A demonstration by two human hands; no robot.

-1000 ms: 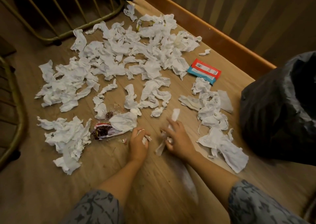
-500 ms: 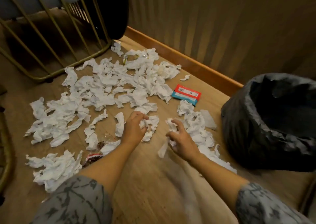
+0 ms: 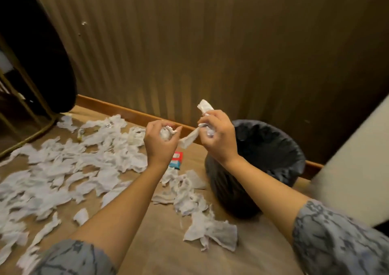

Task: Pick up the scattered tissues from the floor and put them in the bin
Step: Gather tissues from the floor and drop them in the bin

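Both hands are raised beside the round bin lined with a black plastic bag [image 3: 273, 148], apparently to drop their loads in. The left hand [image 3: 161, 143] is closed around a crumpled white tissue wad [image 3: 166, 133]; the right hand [image 3: 219, 137], nearest the rim, clutches long white tissue strips [image 3: 190, 139]. Many scattered white tissues [image 3: 69, 169] lie on the floor left of the bin.

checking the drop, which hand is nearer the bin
Right. The right hand, clutching tissues, is at the bin rim's left edge; the left hand, holding a wad, is further left, over the floor.
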